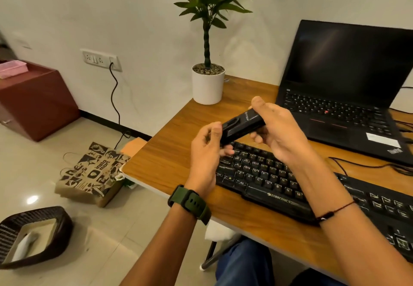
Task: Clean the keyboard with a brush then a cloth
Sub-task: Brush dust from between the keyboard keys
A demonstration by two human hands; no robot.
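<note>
holding item one: a slim black plastic brush case point(242, 127), oblong, with white lettering on its upper face, gripped at both ends above the desk. right hand point(279, 132) wraps the far upper end, thumb on top, fingers curled beneath. left hand point(206, 151) pinches the near lower end between thumb and fingertips. no bristles show — whether it is capped or retracted cannot be told.

orientation: long axis runs diagonally, low near-left to high far-right; the left-hand end dips toward the keys.

item two: a black full-size plastic keyboard point(274, 183) with white legends, lying flat on the wooden desk point(169, 151), directly under the case, not touching it.

also present: a black open laptop point(348, 98) behind; a white pot with a green plant point(207, 84) at the desk's far corner. no cloth identified.

risk, judged: if the case opens with a jerk, the light left-hand pinch could slip — the piece would drop onto the keys or off the near edge to the floor.
</note>
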